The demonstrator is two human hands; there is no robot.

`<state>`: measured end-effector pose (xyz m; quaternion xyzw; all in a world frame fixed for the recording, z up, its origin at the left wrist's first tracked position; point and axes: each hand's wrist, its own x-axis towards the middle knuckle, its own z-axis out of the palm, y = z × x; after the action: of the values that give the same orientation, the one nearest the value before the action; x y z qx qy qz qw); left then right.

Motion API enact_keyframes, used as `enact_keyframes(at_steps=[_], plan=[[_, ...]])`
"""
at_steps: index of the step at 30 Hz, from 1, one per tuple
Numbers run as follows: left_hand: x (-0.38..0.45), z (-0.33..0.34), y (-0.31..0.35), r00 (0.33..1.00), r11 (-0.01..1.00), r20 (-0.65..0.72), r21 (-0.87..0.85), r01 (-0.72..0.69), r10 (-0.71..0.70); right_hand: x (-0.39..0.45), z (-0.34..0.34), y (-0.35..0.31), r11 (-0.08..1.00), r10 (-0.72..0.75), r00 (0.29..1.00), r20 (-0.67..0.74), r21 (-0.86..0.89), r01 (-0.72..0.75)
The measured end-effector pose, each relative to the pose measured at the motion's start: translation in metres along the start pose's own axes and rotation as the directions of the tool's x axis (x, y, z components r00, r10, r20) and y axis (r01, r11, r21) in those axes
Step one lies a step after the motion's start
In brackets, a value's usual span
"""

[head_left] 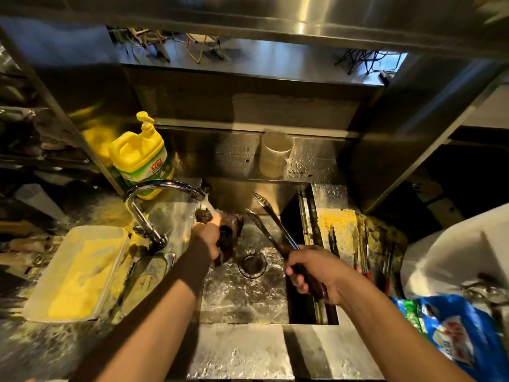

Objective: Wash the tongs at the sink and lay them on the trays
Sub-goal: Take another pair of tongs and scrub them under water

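Observation:
My right hand point(314, 271) grips the dark handle of a pair of steel tongs point(264, 219), whose two arms point up and left over the steel sink point(242, 299). My left hand point(208, 235) holds a dark scrubbing cloth point(230, 230) under the water running from the chrome faucet point(162, 188). The cloth is apart from the tongs. Several more tongs point(363, 252) with red handles lie on the wet counter right of the sink.
A yellow dish-soap jug point(140, 155) stands behind the faucet. A white tray point(77, 271) lies on the left counter. A clear measuring cup point(274, 153) sits on the ledge behind the sink. A blue bag point(457, 334) and a white container point(454, 260) are at right.

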<state>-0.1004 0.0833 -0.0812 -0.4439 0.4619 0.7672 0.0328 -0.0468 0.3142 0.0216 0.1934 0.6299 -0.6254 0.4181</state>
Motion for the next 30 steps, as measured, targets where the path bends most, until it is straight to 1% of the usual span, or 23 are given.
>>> enact_keyframes(at_steps=[2, 3, 4, 5, 6, 7, 8, 9, 10, 12, 14, 16, 17, 19, 20, 21, 22, 23, 24, 25, 28, 30], plan=[[-0.01, -0.005, -0.006, 0.997, 0.999, 0.058, 0.019, 0.04, -0.041, 0.0, 0.005, -0.005, 0.998, -0.014, 1.0, 0.001, 0.066, 0.013], [-0.015, -0.007, -0.008, 0.997, 0.998, 0.064, 0.053, 0.036, -0.039, 0.001, 0.008, -0.006, 0.998, -0.045, 0.999, -0.02, 0.037, 0.046], [-0.019, -0.008, -0.009, 0.997, 0.995, 0.075, 0.102, 0.014, -0.022, 0.002, 0.012, -0.007, 0.992, -0.103, 0.992, -0.068, -0.077, 0.098], [-0.023, -0.009, -0.01, 0.996, 0.989, 0.093, 0.145, -0.019, 0.006, 0.002, 0.016, -0.008, 0.944, -0.189, 0.972, -0.141, -0.3, 0.139], [-0.027, -0.011, -0.01, 0.992, 0.983, 0.124, 0.176, -0.052, 0.03, 0.002, 0.019, -0.008, 0.799, -0.306, 0.927, -0.217, -0.589, 0.126], [-0.032, -0.012, -0.01, 0.988, 0.977, 0.149, 0.199, -0.079, 0.049, 0.003, 0.02, -0.008, 0.548, -0.432, 0.867, -0.246, -0.835, 0.036], [-0.035, -0.012, -0.01, 0.984, 0.971, 0.169, 0.216, -0.098, 0.062, 0.006, 0.019, -0.007, 0.288, -0.53, 0.81, -0.251, -0.952, -0.107], [-0.039, -0.014, -0.009, 0.979, 0.965, 0.195, 0.238, -0.113, 0.067, 0.005, 0.022, -0.004, 0.15, -0.594, 0.762, -0.257, -0.966, -0.209], [-0.042, -0.015, -0.007, 0.973, 0.96, 0.218, 0.248, -0.129, 0.074, 0.005, 0.024, -0.003, 0.105, -0.621, 0.737, -0.265, -0.961, -0.257], [-0.045, -0.014, -0.006, 0.963, 0.945, 0.256, 0.283, -0.163, 0.09, 0.005, 0.026, 0.001, 0.115, -0.649, 0.709, -0.278, -0.956, -0.27], [-0.047, -0.011, -0.005, 0.953, 0.924, 0.286, 0.331, -0.191, 0.095, 0.002, 0.024, 0.007, 0.148, -0.677, 0.674, -0.296, -0.952, -0.27], [-0.051, -0.005, -0.006, 0.944, 0.917, 0.313, 0.335, -0.216, 0.108, -0.004, 0.018, 0.011, 0.241, -0.695, 0.642, -0.324, -0.946, -0.216], [-0.053, -0.001, -0.008, 0.938, 0.911, 0.328, 0.341, -0.232, 0.116, -0.009, 0.015, 0.013, 0.316, -0.687, 0.642, -0.339, -0.936, -0.155], [-0.059, 0.008, -0.013, 0.928, 0.902, 0.353, 0.352, -0.25, 0.119, -0.019, 0.008, 0.015, 0.54, -0.623, 0.69, -0.369, -0.841, 0.038], [-0.067, 0.017, -0.017, 0.918, 0.9, 0.384, 0.357, -0.25, 0.103, -0.027, 0.001, 0.018, 0.662, -0.579, 0.71, -0.402, -0.739, 0.121], [-0.074, 0.026, -0.021, 0.906, 0.899, 0.415, 0.359, -0.251, 0.087, -0.035, -0.004, 0.021, 0.76, -0.535, 0.727, -0.431, -0.621, 0.192], [-0.082, 0.035, -0.025, 0.894, 0.899, 0.441, 0.356, -0.254, 0.078, -0.043, -0.009, 0.024, 0.831, -0.491, 0.744, -0.453, -0.501, 0.244], [-0.086, 0.039, -0.029, 0.885, 0.9, 0.46, 0.35, -0.26, 0.076, -0.047, -0.011, 0.026, 0.872, -0.46, 0.755, -0.468, -0.4, 0.283], [-0.097, 0.053, -0.036, 0.867, 0.896, 0.494, 0.353, -0.269, 0.066, -0.059, -0.02, 0.031, 0.892, -0.445, 0.742, -0.502, -0.328, 0.312], [-0.105, 0.061, -0.041, 0.858, 0.894, 0.51, 0.355, -0.273, 0.059, -0.066, -0.025, 0.034, 0.895, -0.443, 0.732, -0.518, -0.298, 0.331], [-0.139, 0.096, -0.064, 0.797, 0.866, 0.603, 0.391, -0.312, 0.015, -0.1, -0.051, 0.05, 0.89, -0.456, 0.674, -0.582, -0.279, 0.361], [-0.164, 0.118, -0.082, 0.763, 0.842, 0.647, 0.419, -0.34, -0.014, -0.124, -0.07, 0.065, 0.879, -0.474, 0.62, -0.625, -0.294, 0.375]])
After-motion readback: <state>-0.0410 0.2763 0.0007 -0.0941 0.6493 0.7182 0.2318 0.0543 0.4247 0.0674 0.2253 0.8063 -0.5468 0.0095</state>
